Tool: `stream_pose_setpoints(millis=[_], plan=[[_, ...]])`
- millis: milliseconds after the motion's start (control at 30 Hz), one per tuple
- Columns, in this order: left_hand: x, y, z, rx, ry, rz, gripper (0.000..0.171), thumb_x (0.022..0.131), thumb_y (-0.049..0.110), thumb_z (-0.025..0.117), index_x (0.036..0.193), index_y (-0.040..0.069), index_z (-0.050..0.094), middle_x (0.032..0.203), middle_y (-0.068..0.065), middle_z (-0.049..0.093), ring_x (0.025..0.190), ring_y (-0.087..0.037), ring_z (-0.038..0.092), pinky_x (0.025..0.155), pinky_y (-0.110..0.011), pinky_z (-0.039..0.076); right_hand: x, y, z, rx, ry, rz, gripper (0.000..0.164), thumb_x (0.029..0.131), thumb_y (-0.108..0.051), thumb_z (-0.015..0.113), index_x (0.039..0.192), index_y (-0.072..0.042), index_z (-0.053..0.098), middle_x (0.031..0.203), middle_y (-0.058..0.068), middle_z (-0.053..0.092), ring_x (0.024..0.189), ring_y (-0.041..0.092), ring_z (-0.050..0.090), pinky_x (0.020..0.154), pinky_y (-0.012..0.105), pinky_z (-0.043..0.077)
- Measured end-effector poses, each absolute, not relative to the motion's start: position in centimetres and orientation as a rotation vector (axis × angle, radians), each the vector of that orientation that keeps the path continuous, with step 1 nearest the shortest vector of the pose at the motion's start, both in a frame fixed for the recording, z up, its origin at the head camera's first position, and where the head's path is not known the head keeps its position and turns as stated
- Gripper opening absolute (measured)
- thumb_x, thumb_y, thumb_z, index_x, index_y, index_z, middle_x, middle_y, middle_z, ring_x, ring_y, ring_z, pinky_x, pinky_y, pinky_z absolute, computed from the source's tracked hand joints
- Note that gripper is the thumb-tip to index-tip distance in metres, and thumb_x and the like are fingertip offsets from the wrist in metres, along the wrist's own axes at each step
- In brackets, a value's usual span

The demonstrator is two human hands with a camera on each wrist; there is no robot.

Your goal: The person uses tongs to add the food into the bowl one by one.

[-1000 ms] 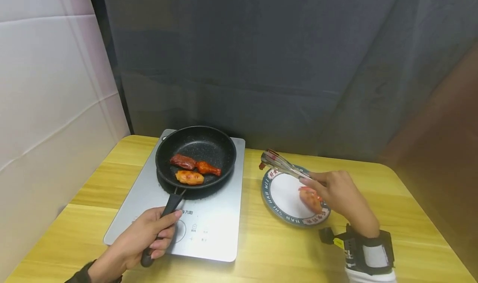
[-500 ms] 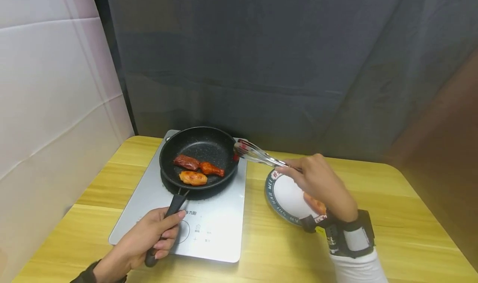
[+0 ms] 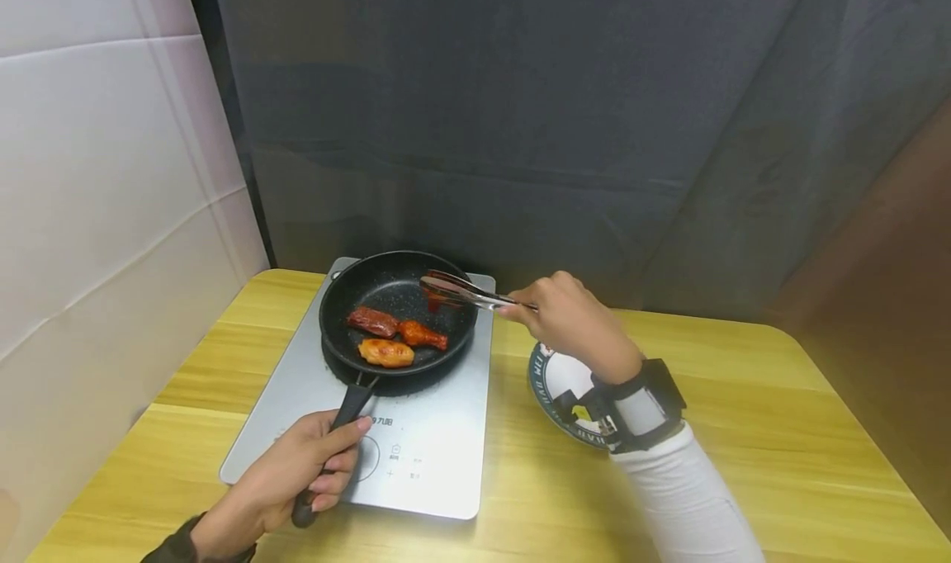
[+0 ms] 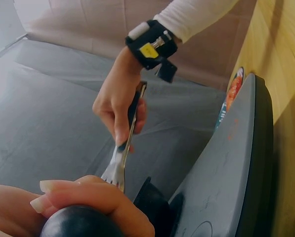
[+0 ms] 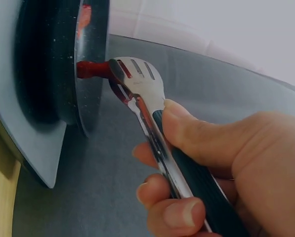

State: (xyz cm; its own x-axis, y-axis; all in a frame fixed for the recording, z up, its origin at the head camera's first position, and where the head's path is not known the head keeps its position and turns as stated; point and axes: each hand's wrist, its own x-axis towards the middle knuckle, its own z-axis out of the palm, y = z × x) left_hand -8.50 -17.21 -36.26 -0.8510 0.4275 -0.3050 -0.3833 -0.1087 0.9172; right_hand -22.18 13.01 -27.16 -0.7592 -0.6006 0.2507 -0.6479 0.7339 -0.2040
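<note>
My left hand grips the black handle of a frying pan. In my right hand is a pair of metal tongs, reaching over the pan's right side. Clamped in their tips is a dark red piece of food, shaped like a small drumstick; the tongs partly cover it. Inside the pan lie a dark red meat slab, a reddish drumstick and an orange chicken wing.
Beneath the pan is a flat silver induction cooker on the wooden table. A blue-rimmed plate stands to its right, partly hidden by my right wrist. Dark cloth hangs behind; a white panel borders the left.
My right hand has moved left from above the plate, carrying the tongs and the red piece over the pan. The left hand keeps its grip on the handle.
</note>
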Motion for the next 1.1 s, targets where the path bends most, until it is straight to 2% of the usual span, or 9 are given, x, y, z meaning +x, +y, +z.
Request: stream_pose_setpoints(millis=[100, 200, 333, 433, 567, 733, 800, 933, 1100], plan=[[-8.5, -17.2, -36.1, 0.042, 1.643, 2.0, 0.032, 0.1, 0.029, 0.052, 0.091, 0.004, 0.035, 0.061, 0.006, 0.035, 0.043, -0.003, 0.031, 0.037, -0.016, 0.031, -22.6, 11.8, -27.1, 1.011, -2.787, 0.338, 0.03, 0.091, -0.032, 0.066, 0.103, -0.006, 0.074, 0.075, 0.002, 0.067, 0.045, 0.008, 0.042, 0.039, 0.024, 0.033], [-8.5, -17.2, -36.1, 0.042, 1.644, 1.999, 0.032, 0.1, 0.029, 0.052, 0.091, 0.004, 0.035, 0.061, 0.006, 0.035, 0.043, -0.003, 0.031, 0.037, -0.016, 0.031, -22.9, 10.6, -27.2, 0.998, -2.809, 0.263, 0.03, 0.091, -0.034, 0.066, 0.104, -0.008, 0.074, 0.088, 0.004, 0.071, 0.047, 0.009, 0.048, 0.038, 0.023, 0.035], [-8.4, -17.3, -36.1, 0.052, 1.64, 2.0, 0.032, 0.1, 0.029, 0.052, 0.091, 0.004, 0.035, 0.061, 0.006, 0.035, 0.043, -0.003, 0.032, 0.037, -0.016, 0.031, -23.2, 9.2, -27.3, 0.98, -2.837, 0.2, 0.029, 0.092, -0.037, 0.064, 0.093, -0.011, 0.076, 0.07, 0.001, 0.065, 0.047, 0.011, 0.049, 0.038, 0.024, 0.035], [-8.4, -17.3, -36.1, 0.054, 1.636, 2.004, 0.032, 0.1, 0.029, 0.052, 0.091, 0.003, 0.035, 0.061, 0.005, 0.034, 0.043, -0.004, 0.032, 0.038, -0.016, 0.031, -23.4, 8.3, -27.3, 0.969, -2.859, 0.198, 0.029, 0.093, -0.037, 0.064, 0.086, -0.012, 0.076, 0.065, 0.0, 0.061, 0.046, 0.011, 0.049, 0.037, 0.023, 0.034], [-8.5, -17.3, -36.0, 0.049, 1.638, 2.011, 0.033, 0.1, 0.029, 0.053, 0.091, 0.003, 0.034, 0.061, 0.005, 0.034, 0.044, -0.004, 0.031, 0.037, -0.016, 0.031, -23.6, 7.4, -27.1, 0.951, -2.884, 0.193, 0.028, 0.093, -0.037, 0.063, 0.09, -0.012, 0.076, 0.076, 0.001, 0.066, 0.048, 0.011, 0.051, 0.038, 0.023, 0.035], [-8.5, -17.3, -36.1, 0.045, 1.64, 2.011, 0.033, 0.1, 0.029, 0.053, 0.09, 0.003, 0.035, 0.061, 0.005, 0.034, 0.043, -0.004, 0.031, 0.037, -0.016, 0.031, -24.0, 6.5, -27.2, 0.955, -2.894, 0.172, 0.032, 0.094, -0.037, 0.06, 0.078, -0.013, 0.072, 0.062, -0.001, 0.054, 0.048, 0.012, 0.05, 0.039, 0.023, 0.034], [-8.5, -17.3, -36.2, 0.044, 1.64, 2.01, 0.033, 0.1, 0.029, 0.053, 0.09, 0.004, 0.035, 0.061, 0.005, 0.034, 0.043, -0.004, 0.031, 0.037, -0.016, 0.031, -24.1, 6.1, -27.3, 0.942, -2.91, 0.184, 0.032, 0.095, -0.038, 0.06, 0.076, -0.014, 0.071, 0.06, -0.002, 0.051, 0.048, 0.013, 0.051, 0.039, 0.024, 0.036], [-8.4, -17.3, -36.3, 0.039, 1.631, 2.017, 0.032, 0.1, 0.029, 0.052, 0.09, 0.004, 0.035, 0.061, 0.005, 0.035, 0.043, -0.004, 0.032, 0.037, -0.016, 0.032, -24.4, 5.2, -27.5, 0.911, -2.941, 0.201, 0.032, 0.094, -0.039, 0.06, 0.076, -0.015, 0.071, 0.066, -0.002, 0.056, 0.051, 0.013, 0.052, 0.041, 0.025, 0.038], [-8.3, -17.4, -36.2, 0.042, 1.62, 2.023, 0.032, 0.1, 0.029, 0.052, 0.09, 0.004, 0.035, 0.061, 0.005, 0.035, 0.043, -0.003, 0.032, 0.037, -0.016, 0.032, -24.9, 4.4, -27.6, 0.885, -2.97, 0.195, 0.04, 0.094, -0.04, 0.06, 0.062, -0.016, 0.062, 0.06, -0.003, 0.043, 0.05, 0.013, 0.048, 0.042, 0.025, 0.032]])
